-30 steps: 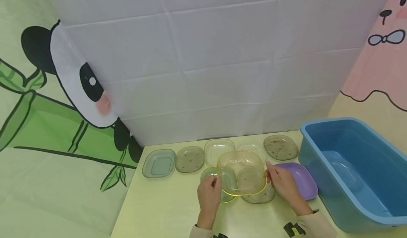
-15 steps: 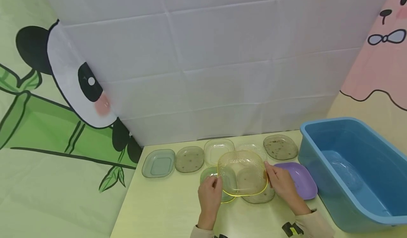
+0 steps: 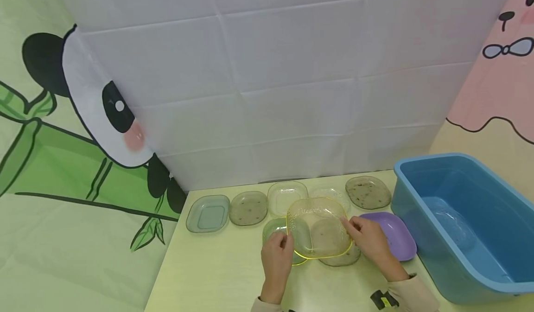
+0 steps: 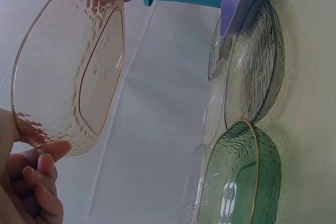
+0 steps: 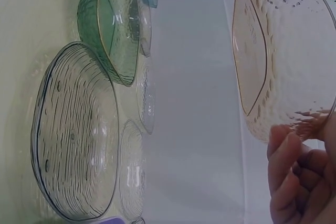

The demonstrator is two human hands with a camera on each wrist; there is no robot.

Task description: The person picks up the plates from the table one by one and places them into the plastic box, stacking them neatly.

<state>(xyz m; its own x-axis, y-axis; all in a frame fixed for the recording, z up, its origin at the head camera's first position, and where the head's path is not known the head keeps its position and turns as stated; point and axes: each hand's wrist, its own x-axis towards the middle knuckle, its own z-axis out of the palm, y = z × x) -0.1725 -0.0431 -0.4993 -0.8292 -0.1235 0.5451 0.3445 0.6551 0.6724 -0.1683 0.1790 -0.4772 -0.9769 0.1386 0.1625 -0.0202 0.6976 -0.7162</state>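
Note:
A clear yellow-rimmed plate (image 3: 319, 228), square with rounded corners and a dimpled surface, is held up above the table between both hands. My left hand (image 3: 277, 261) pinches its left edge, thumb and fingers curled on the rim. At the opposite edge my right hand (image 3: 369, 240) pinches the rim, as the right wrist view also shows. Beneath it on the table lie a green plate (image 4: 268, 182) and a grey ribbed plate (image 5: 73, 135), both partly seen through the clear plate in the head view.
A back row holds a bluish plate (image 3: 208, 213), a grey-brown plate (image 3: 249, 208), a clear plate (image 3: 287, 198) and a dark speckled plate (image 3: 369, 193). To the right are a purple plate (image 3: 394, 238) and a large blue tub (image 3: 421, 224) with something clear inside.
The yellow-rimmed plate has shifted very slightly right and down. My right hand has changed its hold on the rim; my left still grips the left edge.

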